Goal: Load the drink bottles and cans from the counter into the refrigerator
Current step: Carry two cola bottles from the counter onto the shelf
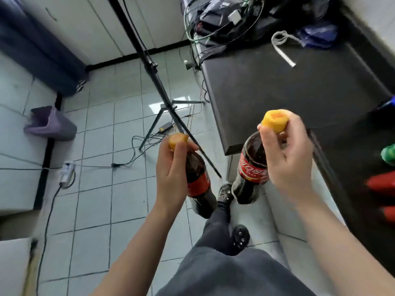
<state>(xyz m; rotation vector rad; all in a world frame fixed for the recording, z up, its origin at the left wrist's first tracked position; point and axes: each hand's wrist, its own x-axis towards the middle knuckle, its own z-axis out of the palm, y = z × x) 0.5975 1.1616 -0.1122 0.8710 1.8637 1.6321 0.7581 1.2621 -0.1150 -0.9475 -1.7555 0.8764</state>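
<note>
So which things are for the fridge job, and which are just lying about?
Job: yellow-capped dark cola bottle in left hand; its twin in right hand; blurry green drink; blurry red drink.
Lying about: purple plastic bin; black tripod; white power strip.

Tripod [152, 66] L of counter [299, 99]

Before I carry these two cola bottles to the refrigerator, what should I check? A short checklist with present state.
1. Left hand grips left bottle at the top: ok.
2. Right hand grips right bottle at the top: ok.
3. Left cap and right cap on: ok.
4. Floor path free: not ok, tripod and cables lie close.
5. Refrigerator door open: cannot tell, not in view.
</note>
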